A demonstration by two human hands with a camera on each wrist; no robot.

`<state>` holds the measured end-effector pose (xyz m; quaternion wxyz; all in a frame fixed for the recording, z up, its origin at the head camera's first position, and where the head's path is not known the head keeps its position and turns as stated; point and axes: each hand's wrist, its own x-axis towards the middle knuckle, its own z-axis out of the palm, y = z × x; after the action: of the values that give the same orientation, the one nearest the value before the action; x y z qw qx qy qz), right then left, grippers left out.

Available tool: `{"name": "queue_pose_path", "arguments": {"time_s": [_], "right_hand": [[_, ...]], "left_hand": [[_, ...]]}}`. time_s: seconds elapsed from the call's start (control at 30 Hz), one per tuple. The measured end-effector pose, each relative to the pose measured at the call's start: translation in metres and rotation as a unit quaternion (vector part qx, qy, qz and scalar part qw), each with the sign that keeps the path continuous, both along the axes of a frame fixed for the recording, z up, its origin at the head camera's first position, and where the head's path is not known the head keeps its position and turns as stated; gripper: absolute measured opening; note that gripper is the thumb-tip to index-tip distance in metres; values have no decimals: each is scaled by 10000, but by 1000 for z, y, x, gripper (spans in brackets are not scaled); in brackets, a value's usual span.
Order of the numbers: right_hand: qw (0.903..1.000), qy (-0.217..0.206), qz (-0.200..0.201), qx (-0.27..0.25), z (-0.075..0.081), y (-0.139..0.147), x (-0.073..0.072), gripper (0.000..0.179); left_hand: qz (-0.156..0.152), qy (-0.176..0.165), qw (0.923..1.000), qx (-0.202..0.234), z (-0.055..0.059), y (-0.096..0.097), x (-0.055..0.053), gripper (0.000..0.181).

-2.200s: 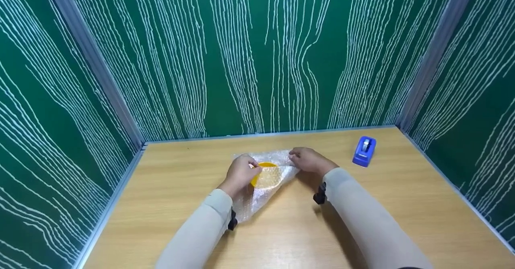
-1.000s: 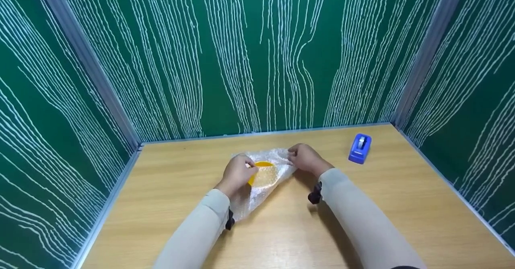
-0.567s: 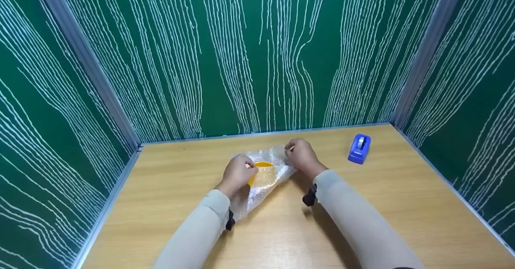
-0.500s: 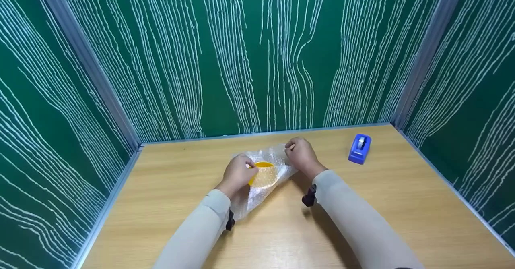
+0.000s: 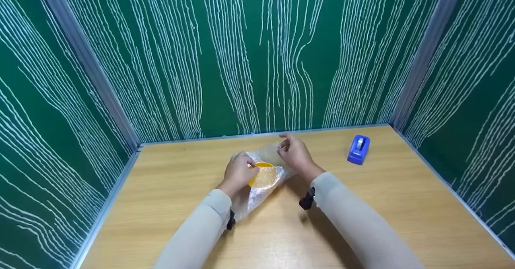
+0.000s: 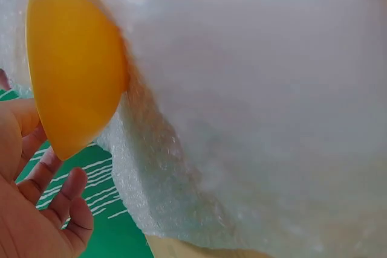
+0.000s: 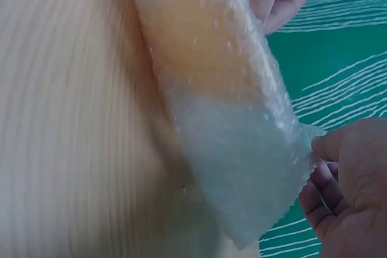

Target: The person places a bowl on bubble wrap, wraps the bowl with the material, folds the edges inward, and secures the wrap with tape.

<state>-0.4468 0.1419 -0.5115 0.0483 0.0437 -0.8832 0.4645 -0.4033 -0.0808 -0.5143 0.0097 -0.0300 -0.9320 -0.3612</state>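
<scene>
A yellow bowl [image 6: 75,77] lies partly wrapped in clear bubble wrap [image 5: 257,198] on the table. One flap covers the bowl's near side, while its yellow rim shows at the back and left. My left hand [image 5: 238,172] grips the bowl's rim where the wrap's edge crosses it, its other fingers spread below in the left wrist view. With thumb and fingertips, my right hand [image 5: 295,154] pinches a far right corner of the wrap, drawn up off the table. In the right wrist view, the wrapped bowl shows orange through the bubble wrap [image 7: 236,155].
A blue tape dispenser [image 5: 359,150] stands toward the back right of the wooden table [image 5: 173,188]. Green panels [image 5: 289,59] with white wavy lines rise behind and on both sides, joined by grey posts [image 5: 418,51].
My right hand, pinching the bubble wrap's corner, has lifted and shifted left and toward the back, bringing that edge nearer the bowl. My left hand holds almost the same spot.
</scene>
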Motion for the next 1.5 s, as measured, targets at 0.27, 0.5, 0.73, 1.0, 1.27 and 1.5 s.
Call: {"name": "queue_pose_path", "arguments": {"time_s": [0.27, 0.5, 0.73, 1.0, 1.27, 1.5], "right_hand": [[9989, 28, 389, 260, 5, -2, 14, 20], [9915, 768, 821, 652, 3, -5, 26, 8], [9851, 1038, 1003, 930, 7, -11, 43, 6], [9163, 2728, 2081, 2065, -2, -11, 55, 9], [8915, 2769, 2465, 2603, -6, 0, 62, 13], [8811, 2557, 2732, 2891, -7, 12, 63, 25]], "left_hand": [[19, -24, 9996, 280, -5, -1, -3, 12], [-41, 387, 9992, 130, -8, -1, -3, 10], [-108, 449, 9989, 95, -10, -2, -4, 11], [-37, 395, 9990, 195, -14, -4, -4, 8], [-4, 190, 9993, 335, -15, -2, -5, 6], [10, -77, 9982, 590, -8, -4, -3, 8]]}}
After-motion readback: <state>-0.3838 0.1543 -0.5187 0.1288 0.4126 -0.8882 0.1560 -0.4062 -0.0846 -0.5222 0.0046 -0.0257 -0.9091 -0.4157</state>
